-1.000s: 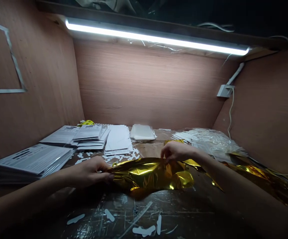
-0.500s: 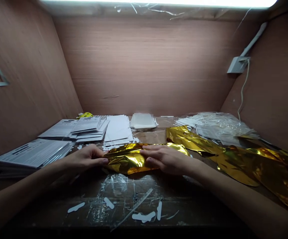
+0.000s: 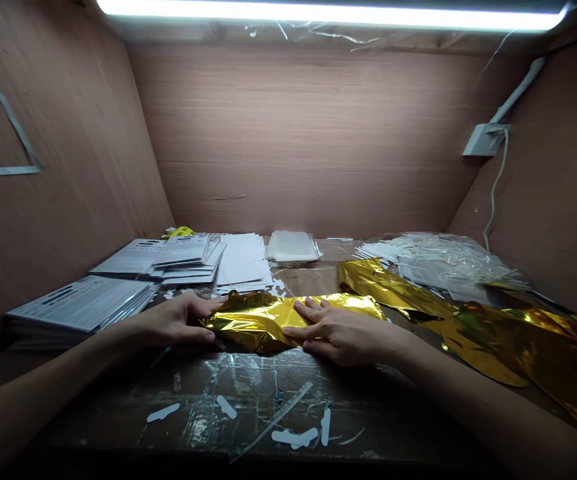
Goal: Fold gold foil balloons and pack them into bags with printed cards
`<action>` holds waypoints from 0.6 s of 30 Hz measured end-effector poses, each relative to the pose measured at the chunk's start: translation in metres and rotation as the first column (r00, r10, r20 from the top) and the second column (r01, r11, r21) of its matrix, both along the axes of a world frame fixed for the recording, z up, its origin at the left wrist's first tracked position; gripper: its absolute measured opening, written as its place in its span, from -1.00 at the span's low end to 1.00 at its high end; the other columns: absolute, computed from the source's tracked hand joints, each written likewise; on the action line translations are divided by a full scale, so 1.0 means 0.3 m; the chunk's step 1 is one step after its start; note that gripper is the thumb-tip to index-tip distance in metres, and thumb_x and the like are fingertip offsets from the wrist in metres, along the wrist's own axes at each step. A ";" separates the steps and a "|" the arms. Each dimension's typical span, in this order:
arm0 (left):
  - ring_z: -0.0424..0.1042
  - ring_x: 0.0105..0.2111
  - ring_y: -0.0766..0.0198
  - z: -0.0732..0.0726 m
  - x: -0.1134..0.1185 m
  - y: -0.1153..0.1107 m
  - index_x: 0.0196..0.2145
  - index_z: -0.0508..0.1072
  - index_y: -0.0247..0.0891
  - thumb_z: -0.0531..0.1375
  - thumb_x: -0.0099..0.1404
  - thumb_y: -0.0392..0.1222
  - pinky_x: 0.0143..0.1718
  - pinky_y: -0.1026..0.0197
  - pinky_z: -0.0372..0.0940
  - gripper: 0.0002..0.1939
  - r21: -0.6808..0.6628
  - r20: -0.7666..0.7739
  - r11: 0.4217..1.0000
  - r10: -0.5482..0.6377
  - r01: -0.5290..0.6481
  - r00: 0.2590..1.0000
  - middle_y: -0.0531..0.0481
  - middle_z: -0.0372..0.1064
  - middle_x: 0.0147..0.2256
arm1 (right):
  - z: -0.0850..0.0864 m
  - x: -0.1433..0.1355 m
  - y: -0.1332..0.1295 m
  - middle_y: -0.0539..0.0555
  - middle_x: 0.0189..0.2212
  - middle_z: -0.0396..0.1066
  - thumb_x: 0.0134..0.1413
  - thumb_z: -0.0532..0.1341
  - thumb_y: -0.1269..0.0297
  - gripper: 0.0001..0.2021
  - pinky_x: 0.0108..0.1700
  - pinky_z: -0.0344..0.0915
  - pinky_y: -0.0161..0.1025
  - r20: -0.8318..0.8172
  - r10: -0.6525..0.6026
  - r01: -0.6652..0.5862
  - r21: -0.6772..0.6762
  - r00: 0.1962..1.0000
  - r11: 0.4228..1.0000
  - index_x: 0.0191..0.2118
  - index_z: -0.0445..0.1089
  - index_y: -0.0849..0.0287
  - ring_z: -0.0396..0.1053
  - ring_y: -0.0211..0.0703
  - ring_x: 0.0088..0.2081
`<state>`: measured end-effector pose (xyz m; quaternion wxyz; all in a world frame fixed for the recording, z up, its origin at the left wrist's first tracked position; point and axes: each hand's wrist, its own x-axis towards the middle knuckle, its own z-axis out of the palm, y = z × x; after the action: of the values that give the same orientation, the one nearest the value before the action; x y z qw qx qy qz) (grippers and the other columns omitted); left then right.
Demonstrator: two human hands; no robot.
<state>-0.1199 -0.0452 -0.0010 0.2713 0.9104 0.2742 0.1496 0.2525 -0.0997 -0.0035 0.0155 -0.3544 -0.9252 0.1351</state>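
Note:
A shiny gold foil piece (image 3: 258, 320) lies crosswise on the dark table in front of me. At its left end, my left hand (image 3: 183, 320) grips the edge between thumb and fingers. My right hand (image 3: 336, 330) rests on the foil's right half, palm down with the fingers apart. Part of the foil is hidden beneath that hand. More gold foil (image 3: 488, 340) spreads over the table to the right, partly behind my right forearm.
Printed packets (image 3: 78, 303) are stacked at the left, beside white sheets (image 3: 242, 260) and a clear-sleeve pile (image 3: 293, 247). Plastic bags and white strips (image 3: 448, 260) sit back right. White tabs (image 3: 293, 437) and clear tape lie near the front edge.
My right hand's fingers have spread on the foil, which looks flatter there. My left thumb and fingers have moved farther apart at its left end. The whole view has shifted slightly.

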 end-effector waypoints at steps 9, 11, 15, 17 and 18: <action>0.43 0.08 -0.04 0.008 0.051 -0.029 -0.46 0.61 -0.25 0.34 0.27 -0.04 0.32 -0.10 0.09 -0.75 -0.121 0.073 0.990 -0.066 0.075 0.995 -0.13 0.59 -0.21 | 0.004 -0.008 0.009 0.15 0.47 -0.16 0.46 0.00 0.05 -0.53 0.42 -0.18 0.25 0.055 0.025 -0.025 -0.011 0.998 1.000 0.40 0.14 -0.16 -0.23 0.16 0.48; 0.35 0.19 -0.07 0.015 0.030 -0.016 -0.36 0.66 -0.22 0.31 0.31 -0.05 0.37 -0.15 -0.02 -0.79 -0.117 0.054 0.988 -0.094 0.100 0.994 -0.11 0.60 -0.21 | -0.003 -0.002 0.015 0.12 0.48 -0.19 0.45 0.01 0.03 -0.53 0.43 -0.20 0.24 0.061 0.014 -0.012 -0.027 0.998 1.000 0.39 0.14 -0.19 -0.26 0.15 0.48; 0.36 0.20 -0.06 0.023 -0.022 0.012 -0.30 0.66 -0.22 0.26 0.34 -0.08 0.37 -0.13 0.00 -0.79 -0.112 0.032 0.988 -0.100 0.103 0.995 -0.10 0.61 -0.19 | -0.009 0.004 0.021 0.10 0.48 -0.21 0.44 0.05 0.03 -0.54 0.43 -0.20 0.24 0.044 0.004 -0.002 -0.042 0.999 0.999 0.38 0.17 -0.20 -0.29 0.17 0.49; 0.42 0.13 -0.07 0.031 -0.040 0.015 -0.36 0.63 -0.26 0.27 0.30 -0.07 0.26 -0.07 0.20 -0.77 -0.084 0.060 0.996 -0.022 0.027 0.998 -0.14 0.60 -0.15 | -0.006 0.002 0.020 0.13 0.48 -0.19 0.45 0.03 0.04 -0.54 0.42 -0.20 0.25 0.042 0.014 -0.012 -0.045 0.999 0.999 0.38 0.17 -0.18 -0.26 0.18 0.48; 0.46 0.08 -0.07 0.038 -0.041 0.010 -0.39 0.61 -0.28 0.26 0.30 -0.05 0.18 -0.03 0.30 -0.75 -0.042 0.090 0.998 0.055 -0.051 0.994 -0.15 0.60 -0.16 | -0.004 0.001 0.018 0.15 0.48 -0.19 0.45 0.02 0.04 -0.54 0.42 -0.20 0.26 0.044 0.015 -0.013 -0.045 0.999 0.999 0.38 0.17 -0.18 -0.25 0.20 0.48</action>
<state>-0.1323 -0.0421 0.0103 0.2976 0.8895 0.2884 0.1926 0.2527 -0.0943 -0.0046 -0.0140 -0.3512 -0.9244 0.1480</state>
